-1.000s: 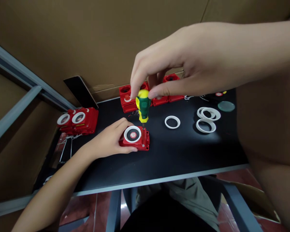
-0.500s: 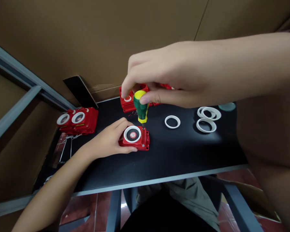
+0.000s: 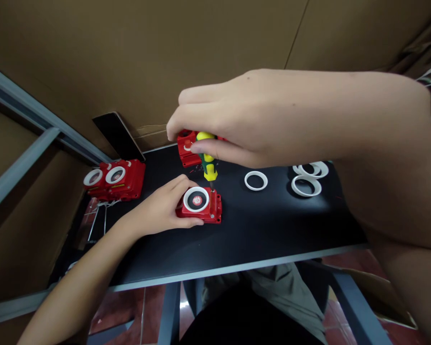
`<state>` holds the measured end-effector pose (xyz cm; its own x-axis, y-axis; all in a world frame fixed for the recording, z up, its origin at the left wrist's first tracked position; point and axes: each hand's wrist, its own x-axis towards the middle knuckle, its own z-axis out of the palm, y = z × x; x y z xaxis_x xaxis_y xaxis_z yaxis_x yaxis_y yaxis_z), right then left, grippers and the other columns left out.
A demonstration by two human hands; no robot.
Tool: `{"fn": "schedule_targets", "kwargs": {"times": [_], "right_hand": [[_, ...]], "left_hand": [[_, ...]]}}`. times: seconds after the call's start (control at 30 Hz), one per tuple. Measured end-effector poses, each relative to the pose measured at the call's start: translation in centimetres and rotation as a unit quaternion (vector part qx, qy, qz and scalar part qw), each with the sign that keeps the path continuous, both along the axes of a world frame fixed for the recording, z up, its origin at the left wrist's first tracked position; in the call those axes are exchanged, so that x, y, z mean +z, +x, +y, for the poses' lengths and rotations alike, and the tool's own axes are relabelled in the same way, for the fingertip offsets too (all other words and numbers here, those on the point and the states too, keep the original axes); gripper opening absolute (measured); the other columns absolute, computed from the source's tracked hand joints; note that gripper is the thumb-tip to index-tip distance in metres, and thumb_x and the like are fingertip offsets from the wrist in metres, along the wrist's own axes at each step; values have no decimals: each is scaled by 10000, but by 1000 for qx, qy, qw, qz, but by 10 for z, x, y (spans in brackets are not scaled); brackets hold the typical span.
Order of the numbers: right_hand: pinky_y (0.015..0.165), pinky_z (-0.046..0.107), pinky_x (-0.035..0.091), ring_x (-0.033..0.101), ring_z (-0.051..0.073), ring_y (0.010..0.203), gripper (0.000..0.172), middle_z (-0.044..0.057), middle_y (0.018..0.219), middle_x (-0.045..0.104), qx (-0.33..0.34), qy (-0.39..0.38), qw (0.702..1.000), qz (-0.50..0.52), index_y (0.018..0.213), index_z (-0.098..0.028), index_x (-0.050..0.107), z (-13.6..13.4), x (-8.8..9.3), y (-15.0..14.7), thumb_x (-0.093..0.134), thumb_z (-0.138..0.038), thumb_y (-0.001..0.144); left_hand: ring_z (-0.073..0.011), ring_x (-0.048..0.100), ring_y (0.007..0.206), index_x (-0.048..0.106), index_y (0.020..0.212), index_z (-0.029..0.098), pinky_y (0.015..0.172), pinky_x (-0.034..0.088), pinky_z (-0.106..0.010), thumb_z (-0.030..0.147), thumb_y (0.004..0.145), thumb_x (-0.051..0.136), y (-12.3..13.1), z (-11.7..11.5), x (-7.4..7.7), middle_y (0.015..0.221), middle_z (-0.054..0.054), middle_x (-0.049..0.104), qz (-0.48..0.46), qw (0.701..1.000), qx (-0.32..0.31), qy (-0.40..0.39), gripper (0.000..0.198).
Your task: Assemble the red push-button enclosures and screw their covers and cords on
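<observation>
A red plastic housing with a white ring and a dark round centre lies on the black table. My left hand is closed around its left end, thumb along the near side and fingers on the far side. Above it, my right hand grips a green and yellow screwdriver by the handle. The screwdriver stands almost upright, its tip at a screw on the housing's far right corner. Part of the handle is hidden by my thumb and fingers.
Two red housings with white rings stand at the left near a dark flat panel. Another red housing lies behind, with tiny screws before it. One white ring and several more lie at the right. Cardboard walls the back.
My right hand has turned and shifted slightly left around the screwdriver handle, its wrist raised. The screwdriver leans a little differently. My left hand and the housing have stayed put.
</observation>
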<state>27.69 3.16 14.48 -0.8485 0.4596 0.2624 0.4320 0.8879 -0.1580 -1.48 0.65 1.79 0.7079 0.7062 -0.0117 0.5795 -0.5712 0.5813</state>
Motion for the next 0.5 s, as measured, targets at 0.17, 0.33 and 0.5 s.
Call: {"fn": "schedule_targets", "kwargs": {"times": [0.17,0.33,0.5], "right_hand": [[848,213,455,657,130,1081,326,17,1195,736,-34,66,997,-34,1308,-220,742,-4,0,-8,476,-324,1151],[800,247,444,708,160,1006,403,31,969,748,-92,110,988,-50,1397,-240,738,-7,0,-14,516,-477,1157],[793,253,433,725,186,1011,472,28,813,706,-137,129,982,-33,1325,-244,786,-5,-3,-20,559,-607,1126]], "left_hand": [[-312,710,1165,658,1362,234,1014,564,-436,692,946,894,-1,0,-2,1304,-83,674,2,1000,5,-1,662],[-317,715,1171,656,1368,246,1023,569,-440,690,945,894,0,0,-2,1299,-80,681,5,1000,5,-2,658],[-311,720,1168,659,1368,253,1020,575,-428,691,945,897,0,1,-1,1293,-70,689,1,1000,4,-3,654]]}}
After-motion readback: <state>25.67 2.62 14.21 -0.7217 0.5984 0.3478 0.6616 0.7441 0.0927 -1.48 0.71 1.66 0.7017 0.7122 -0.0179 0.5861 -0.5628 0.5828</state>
